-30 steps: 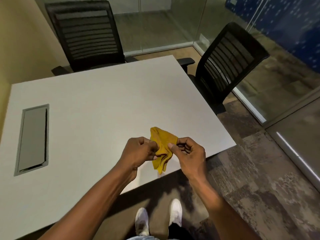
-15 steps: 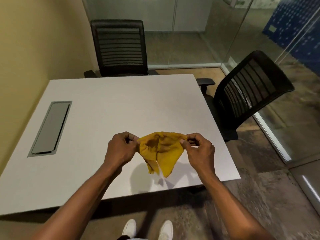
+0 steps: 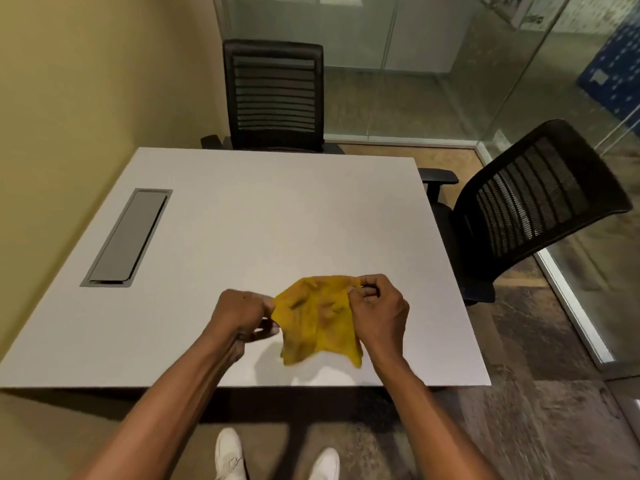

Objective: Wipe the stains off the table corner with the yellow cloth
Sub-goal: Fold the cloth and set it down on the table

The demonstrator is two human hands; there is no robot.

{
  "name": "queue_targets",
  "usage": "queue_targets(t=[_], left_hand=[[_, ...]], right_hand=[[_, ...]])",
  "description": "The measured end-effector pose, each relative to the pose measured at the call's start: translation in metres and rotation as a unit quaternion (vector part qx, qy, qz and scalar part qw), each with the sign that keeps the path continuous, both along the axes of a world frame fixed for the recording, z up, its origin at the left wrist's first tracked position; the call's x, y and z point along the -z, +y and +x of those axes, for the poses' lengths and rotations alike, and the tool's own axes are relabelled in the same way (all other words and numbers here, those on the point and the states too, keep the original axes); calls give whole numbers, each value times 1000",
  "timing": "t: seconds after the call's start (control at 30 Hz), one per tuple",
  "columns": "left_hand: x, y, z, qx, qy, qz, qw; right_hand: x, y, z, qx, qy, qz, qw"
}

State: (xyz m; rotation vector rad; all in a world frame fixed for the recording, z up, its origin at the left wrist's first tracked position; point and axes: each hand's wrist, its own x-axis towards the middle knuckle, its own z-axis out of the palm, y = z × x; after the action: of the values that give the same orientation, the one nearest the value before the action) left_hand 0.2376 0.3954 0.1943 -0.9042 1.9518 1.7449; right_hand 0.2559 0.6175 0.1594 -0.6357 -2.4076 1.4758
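Two hands, left hand [image 3: 242, 315] and right hand [image 3: 377, 311], pinch the yellow cloth [image 3: 318, 320] by its top edge, spread above the table [image 3: 242, 220] near its front right corner.

A white surface [image 3: 263, 216] with a grey hatch [image 3: 129, 237] stands against a yellow wall [image 3: 86, 91]. One black chair [image 3: 273, 98] sits behind it, another [image 3: 533, 209] to its right, before glass walls [image 3: 398, 64]. Patchy brown carpet [image 3: 540, 420] lies beside it.

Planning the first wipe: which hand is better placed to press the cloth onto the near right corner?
Probably the right hand: it grips the yellow cloth nearer that table corner than the left hand.
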Motion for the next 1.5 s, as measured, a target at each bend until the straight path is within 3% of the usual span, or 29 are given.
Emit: queue_targets(t=[0.17, 0.27, 0.37, 0.53, 0.73, 0.83, 0.93, 1.17, 1.33, 1.5], left_hand=[[1, -18, -4, -18, 11, 5, 1000], [-2, -28, -6, -35, 38, 22, 998], [-5, -44, -5, -41, 49, 75, 995], [2, -88, -9, -26, 50, 98, 994], [4, -146, -23, 80, 111, 53, 989], [-1, -170, -33, 133, 134, 16, 982], [-7, -190, -44, 172, 150, -3, 973], [-24, -213, -72, 214, 183, 77, 956], [-21, -220, -85, 145, 193, 98, 965], [-7, -216, -93, 71, 158, 69, 982]], right_hand=[[-9, -33, -16, -47, 3, 10, 999], [-13, -74, 0, -137, 95, 116, 979], [-6, -122, 22, -199, 179, 255, 929], [4, -176, 26, -182, 236, 296, 908], [13, -207, 22, -193, 226, 173, 939], [18, -213, 16, -129, 156, 68, 977], [21, -209, 0, -101, 68, -4, 993], [7, -206, -49, -264, -2, -61, 963], [9, -188, -69, -274, -33, -173, 946], [8, -169, -89, -312, -87, -185, 928]])
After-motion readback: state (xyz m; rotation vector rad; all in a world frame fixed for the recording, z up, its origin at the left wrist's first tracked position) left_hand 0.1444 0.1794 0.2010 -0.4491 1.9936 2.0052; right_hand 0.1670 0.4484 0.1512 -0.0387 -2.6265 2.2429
